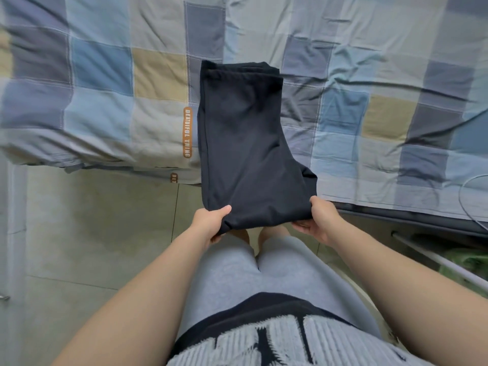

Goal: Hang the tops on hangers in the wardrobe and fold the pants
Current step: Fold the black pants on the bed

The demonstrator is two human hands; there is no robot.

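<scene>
Nearest to my feed is the wearer's grey and black top [277,339], and below it one pair of grey shorts [237,273] with bare knees just showing. Two bare forearms reach forward from the lower corners.

Hands, count two. The left hand [211,224] pinches the near left corner of the black pants [243,143], thumb on top and fingers curled beneath. The right hand [320,223] grasps the near right corner the same way, thumb over the cloth and fingers wrapped under.

Pants, count one pair. They are folded into a long narrow panel. The near end is held up over the floor, and the far part lies flat on the bed, where stacked edges show at the far end.

The floor [92,233] is pale tile with thin grout lines. At lower right one white rail [435,260] runs diagonally, with something green [470,260] behind it that is too blurred to identify.

The bed carries one patchwork quilt [105,75] in blue, grey and tan squares, creased, its edge hanging over the side. Orange labels on it, count two: one [187,132] just left of the pants, and one [173,177] at the hem, partly seen. A dark bed frame [396,212] shows beneath at right. One thin white cable [466,186] curves across the quilt's right edge.
</scene>
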